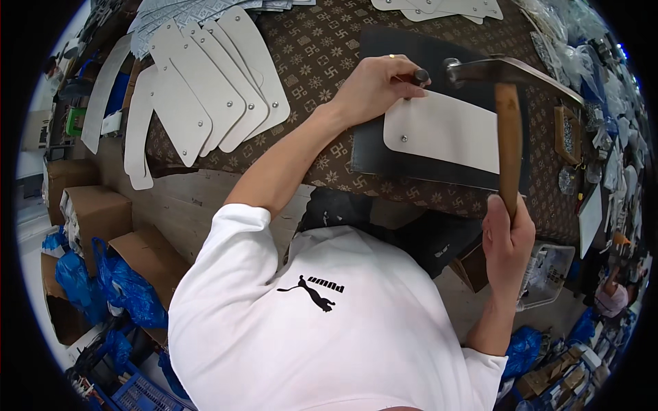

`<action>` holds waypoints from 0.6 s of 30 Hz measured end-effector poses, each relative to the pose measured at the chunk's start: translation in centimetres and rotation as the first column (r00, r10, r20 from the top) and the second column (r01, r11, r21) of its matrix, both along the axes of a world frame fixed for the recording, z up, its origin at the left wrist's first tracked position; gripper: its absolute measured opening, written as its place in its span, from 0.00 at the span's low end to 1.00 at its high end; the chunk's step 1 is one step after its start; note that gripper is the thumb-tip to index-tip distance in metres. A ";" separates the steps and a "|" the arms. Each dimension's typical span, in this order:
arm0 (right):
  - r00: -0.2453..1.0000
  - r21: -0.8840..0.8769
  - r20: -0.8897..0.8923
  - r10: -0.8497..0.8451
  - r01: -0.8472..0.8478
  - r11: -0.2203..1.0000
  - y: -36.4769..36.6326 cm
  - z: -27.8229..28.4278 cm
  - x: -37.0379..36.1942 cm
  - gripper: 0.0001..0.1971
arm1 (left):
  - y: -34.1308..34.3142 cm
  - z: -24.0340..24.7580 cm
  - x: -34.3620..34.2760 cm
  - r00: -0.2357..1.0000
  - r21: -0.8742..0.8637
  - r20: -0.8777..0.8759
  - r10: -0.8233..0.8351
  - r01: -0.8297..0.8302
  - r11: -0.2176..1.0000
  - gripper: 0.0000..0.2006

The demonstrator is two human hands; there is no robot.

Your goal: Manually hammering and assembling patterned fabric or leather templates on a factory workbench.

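Observation:
My left hand (pixel 381 88) is closed around a short dark metal punch or setter (pixel 421 76), held at the upper left corner of a white flat panel (pixel 449 130). A silver stud (pixel 404 138) shows in the panel's lower left corner. Under the panel lies a black mat (pixel 384 154). My right hand (pixel 508 229) grips the wooden handle of a hammer (pixel 508 137). Its metal head hangs over the mat, to the right of the punch and apart from it. The hammer hides the panel's right end.
Overlapping white panels with studs (pixel 212 89) lie on the patterned tablecloth (pixel 315 41) at left, and more panels (pixel 439 8) at the far edge. A wooden box of small parts (pixel 567 133) sits at right, near plastic bags (pixel 576 55). Cardboard boxes (pixel 99 219) stand on the floor at left.

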State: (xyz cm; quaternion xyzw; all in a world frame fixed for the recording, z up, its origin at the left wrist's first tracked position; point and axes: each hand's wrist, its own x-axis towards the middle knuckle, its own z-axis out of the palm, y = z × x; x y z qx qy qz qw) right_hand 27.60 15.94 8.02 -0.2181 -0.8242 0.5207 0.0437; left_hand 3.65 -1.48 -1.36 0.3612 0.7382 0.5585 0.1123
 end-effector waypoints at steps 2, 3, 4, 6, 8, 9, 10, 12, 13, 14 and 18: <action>0.998 -0.060 -0.010 -0.059 0.059 0.996 -0.6 0.1 1.9 0.13 | -0.5 0.0 0.8 0.996 0.059 0.093 -0.010 0.004 0.998 0.08; 0.993 -0.119 -0.027 -0.111 0.107 0.987 -0.8 0.1 2.7 0.13 | -0.8 0.0 1.4 0.988 0.119 0.148 -0.051 0.034 0.992 0.07; 0.986 -0.178 -0.043 -0.162 0.152 0.972 -1.0 0.1 3.2 0.13 | -1.2 0.1 2.0 0.975 0.178 0.200 -0.094 0.058 0.982 0.07; 0.980 -0.183 -0.033 -0.198 0.189 0.965 -1.2 -0.4 4.0 0.13 | -1.4 0.0 2.8 0.958 0.239 0.251 -0.141 0.080 0.968 0.07; 0.971 -0.197 -0.018 -0.237 0.229 0.953 -1.1 -0.7 4.3 0.13 | -1.7 0.0 3.5 0.971 0.119 0.192 -0.144 0.123 0.985 0.07; 0.973 -0.195 -0.018 -0.231 0.223 0.955 -1.0 -0.4 4.4 0.13 | -1.9 0.0 3.8 0.976 0.058 0.162 -0.146 0.139 0.989 0.07; 0.968 -0.190 -0.082 -0.239 0.220 0.957 -0.9 0.1 4.4 0.13 | -2.1 -0.1 4.0 0.977 0.059 0.162 -0.138 0.130 0.990 0.07; 0.928 -0.227 -0.299 -0.221 0.156 0.961 -0.6 2.2 4.4 0.14 | -2.6 -0.1 4.3 0.975 0.048 0.178 -0.133 0.126 0.991 0.07; 0.874 -0.259 -0.444 -0.199 0.088 0.962 -0.4 3.6 4.4 0.14 | -2.8 -0.2 4.3 0.974 0.043 0.186 -0.130 0.124 0.991 0.08; 0.868 -0.249 -0.445 -0.219 0.115 0.962 -0.2 5.1 4.5 0.14 | -2.0 -0.1 4.3 0.970 0.054 0.185 -0.159 0.151 0.987 0.08; 0.780 -0.202 -0.620 0.087 -0.266 0.943 -0.3 3.7 3.5 0.13 | -2.2 -0.8 4.7 0.988 0.052 0.017 -0.155 0.154 0.987 0.09</action>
